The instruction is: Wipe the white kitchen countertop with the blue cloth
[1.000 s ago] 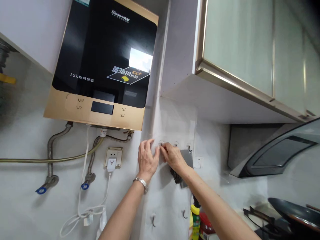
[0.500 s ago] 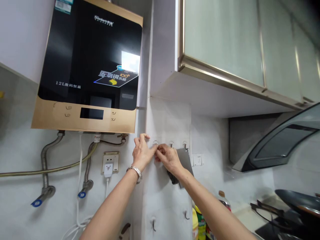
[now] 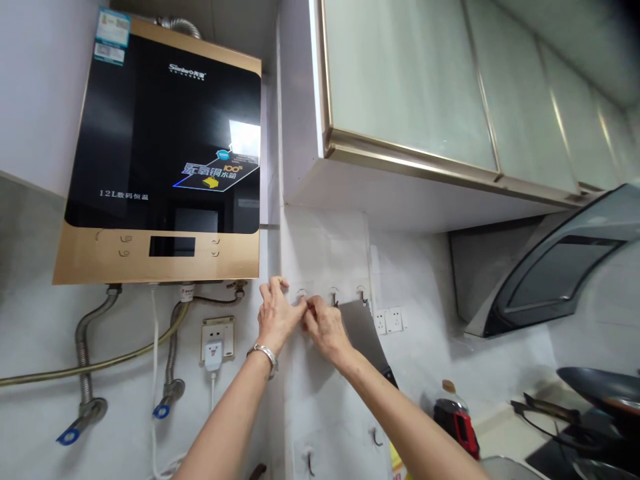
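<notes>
Both hands are up at the row of little wall hooks on the white tiled pillar, right under the upper cabinet (image 3: 415, 100). The left hand (image 3: 273, 317) has its fingers curled loosely with the fingertips pressed up by the leftmost hook (image 3: 301, 294), a metal watch (image 3: 265, 354) on that wrist. The right hand (image 3: 320, 327) sits just beside it, touching it, fingers pinched narrow around something tiny at that same hook; it's too small and too covered to tell what it is.

Right next to the right hand, a grey cleaver (image 3: 363, 327) hangs flat against the tile below the other two hooks, its dark handle end poking out lower down behind the forearm.

Over on the left wall there's a black and gold gas water heater (image 3: 160, 153) with flexible pipes below it, plus a socket with a white plug (image 3: 213, 350) in it. Off to the right: a range hood (image 3: 550, 273), a dark wok (image 3: 600, 390) down at the stove, and a bottle with a red label (image 3: 455, 417) near the pillar's base.
</notes>
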{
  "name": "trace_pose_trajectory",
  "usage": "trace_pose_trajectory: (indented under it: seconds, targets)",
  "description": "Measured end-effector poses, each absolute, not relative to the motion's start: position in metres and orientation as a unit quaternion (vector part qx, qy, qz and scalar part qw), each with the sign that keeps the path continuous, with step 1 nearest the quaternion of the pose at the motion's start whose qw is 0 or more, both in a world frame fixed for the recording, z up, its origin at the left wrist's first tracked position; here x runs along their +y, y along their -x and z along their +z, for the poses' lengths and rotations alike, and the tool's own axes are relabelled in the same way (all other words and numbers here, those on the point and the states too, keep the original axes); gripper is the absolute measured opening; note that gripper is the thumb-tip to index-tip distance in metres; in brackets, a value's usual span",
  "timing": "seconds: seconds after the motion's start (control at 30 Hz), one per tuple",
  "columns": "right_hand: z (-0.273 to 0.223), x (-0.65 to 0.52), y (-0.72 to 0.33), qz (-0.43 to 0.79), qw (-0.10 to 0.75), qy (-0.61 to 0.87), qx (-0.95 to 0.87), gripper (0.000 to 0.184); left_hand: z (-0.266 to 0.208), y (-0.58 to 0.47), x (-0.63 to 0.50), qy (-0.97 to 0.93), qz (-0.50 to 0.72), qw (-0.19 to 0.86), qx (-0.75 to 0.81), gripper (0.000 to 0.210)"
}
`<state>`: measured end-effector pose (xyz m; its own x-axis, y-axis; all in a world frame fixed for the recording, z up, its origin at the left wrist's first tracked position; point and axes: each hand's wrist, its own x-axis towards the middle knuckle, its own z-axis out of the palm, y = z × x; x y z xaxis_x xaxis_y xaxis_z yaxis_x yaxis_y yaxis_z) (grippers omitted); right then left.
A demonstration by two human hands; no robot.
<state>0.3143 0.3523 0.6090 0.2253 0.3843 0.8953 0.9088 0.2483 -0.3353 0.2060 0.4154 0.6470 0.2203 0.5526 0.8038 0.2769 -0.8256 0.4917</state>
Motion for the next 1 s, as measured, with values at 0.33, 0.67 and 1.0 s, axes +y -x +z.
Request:
trace_pose_trajectory:
  seconds: [0.33,0.67,1.0]
  targets:
    - [0.607,0.355,-0.314,-0.233,0.559,0.566,-0.560,0.015,0.648,-0.208,0.411,-0.766,0.572,0.113,0.272,0.039]
    - [0.598,0.368,-0.308,-0.356,0.519,0.602,-0.492,0.022,0.650,-0.210,0.421,-0.758,0.563,0.176,0.279,0.045]
    - [0.602,0.364,-0.301,-0.270,0.583,0.610,-0.463,0.014,0.648,-0.211,0.417,-0.751,0.559,0.173,0.305,0.046]
